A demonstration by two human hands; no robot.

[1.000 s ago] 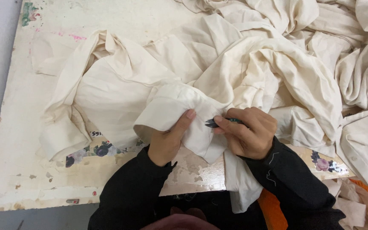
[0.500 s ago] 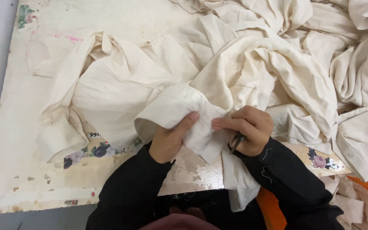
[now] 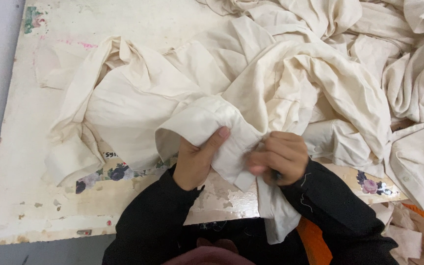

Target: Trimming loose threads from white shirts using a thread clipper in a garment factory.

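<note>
A worn, cream-painted tabletop (image 3: 25, 162) with flaking paint and small flower prints carries a big heap of cream cloth (image 3: 349, 73) that covers its right half and spills over the right edge. A cream garment (image 3: 138, 108) lies spread toward the near edge, its cuffed sleeve (image 3: 207, 125) raised at the middle of that edge. The left hand (image 3: 195, 162) pinches the cuff, thumb on top, fingers tucked under. Just beside it, the right hand (image 3: 278, 157) curls shut around a fold of the same cloth; it is blurred.

Cream garment cuff (image 3: 207, 125), crumpled, folded over at table's near edge; small dark tool, prob hidden
</note>
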